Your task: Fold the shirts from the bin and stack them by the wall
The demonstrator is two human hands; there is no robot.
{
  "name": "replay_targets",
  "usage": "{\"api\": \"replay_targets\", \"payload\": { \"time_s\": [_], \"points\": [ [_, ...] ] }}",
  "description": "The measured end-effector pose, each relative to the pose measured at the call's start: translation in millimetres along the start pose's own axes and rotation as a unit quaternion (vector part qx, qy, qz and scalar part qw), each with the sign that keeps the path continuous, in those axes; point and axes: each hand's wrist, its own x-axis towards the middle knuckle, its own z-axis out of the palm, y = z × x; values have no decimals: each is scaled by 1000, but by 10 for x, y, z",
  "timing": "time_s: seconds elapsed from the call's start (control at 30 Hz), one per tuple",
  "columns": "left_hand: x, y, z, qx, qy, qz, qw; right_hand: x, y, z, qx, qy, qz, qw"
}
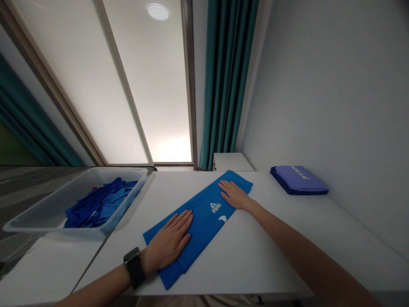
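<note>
A blue shirt [204, 219], folded into a long strip, lies slantwise on the white table. White "PEAK" lettering and part of another white mark show on its upper face. My left hand [169, 241], with a dark watch [134, 266] on its wrist, rests flat on the near left part of the cloth, fingers stretched out. Toward the far right end, my right hand [234, 195] also lies flat on the shirt with its fingers apart. Neither hand grips the fabric.
On the left stands a translucent plastic bin [41, 217] with crumpled blue clothes [102, 202] inside. A stack of folded purple and navy garments [298, 180] sits at the right by the wall. Beyond the table [255, 256] are a white cabinet [231, 162] and a teal curtain [228, 85].
</note>
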Motion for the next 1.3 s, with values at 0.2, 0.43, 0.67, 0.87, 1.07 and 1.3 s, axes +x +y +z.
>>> {"api": "replay_targets", "payload": {
  "time_s": [0.2, 0.43, 0.67, 0.87, 1.07, 1.3],
  "points": [
    [267, -184, -374, -21, -78, 148, 986, 104, -260, 54, 11, -13, 138, 990],
    [374, -353, -457, -63, -127, 184, 973, 187, -598, 248, 7, 36, 238, 971],
    [167, 84, -77, -31, -10, 80, 996, 450, -417, 162, 9, 1, 58, 998],
    [178, 506, 164, -20, 55, -8, 998, 618, -431, 71, 5, -9, -10, 1000],
    [255, 356, -74, -63, 16, 44, 997, 472, -588, 131, 1, 7, 68, 998],
    [341, 245, -224, -96, -29, 125, 987, 418, -800, 284, 14, 36, 133, 990]
  ]
}}
